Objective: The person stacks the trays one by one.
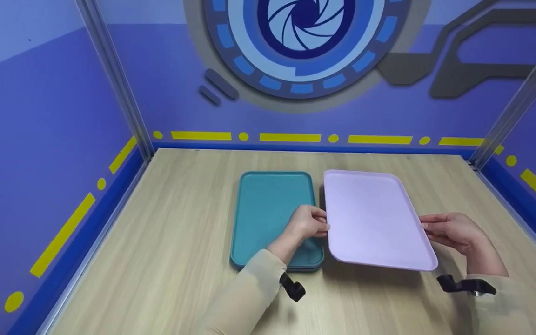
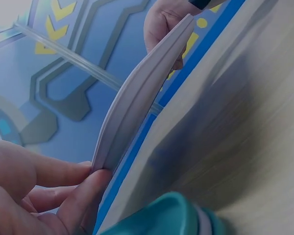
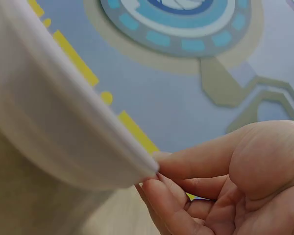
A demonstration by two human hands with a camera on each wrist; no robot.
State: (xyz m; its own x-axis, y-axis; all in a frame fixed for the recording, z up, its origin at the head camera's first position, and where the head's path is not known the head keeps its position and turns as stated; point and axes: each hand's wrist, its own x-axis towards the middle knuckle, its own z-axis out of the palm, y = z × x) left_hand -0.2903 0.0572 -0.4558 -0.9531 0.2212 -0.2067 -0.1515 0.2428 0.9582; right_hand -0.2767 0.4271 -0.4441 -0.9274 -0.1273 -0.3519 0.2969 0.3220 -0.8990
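A lilac rectangular tray [image 1: 372, 216] is held above the table between both hands, its shadow falling on the wood below. My left hand [image 1: 306, 222] pinches its left long edge between thumb and fingers. On the opposite long edge, my right hand [image 1: 454, 230] pinches the rim. Left of it, teal trays [image 1: 268, 209] lie stacked on the table, partly covered by my left hand and forearm. In the left wrist view a pale layer [image 2: 204, 221] shows between teal rims. The right wrist view shows the lilac tray's underside [image 3: 73, 122] tilted up from the wood.
The light wood table [image 1: 179, 232] is bounded by a blue back wall [image 1: 165, 93] and side walls with yellow dashes. Metal posts [image 1: 119, 79] stand at the back corners. Black wrist mounts [image 1: 292, 287] sit on both sleeves.
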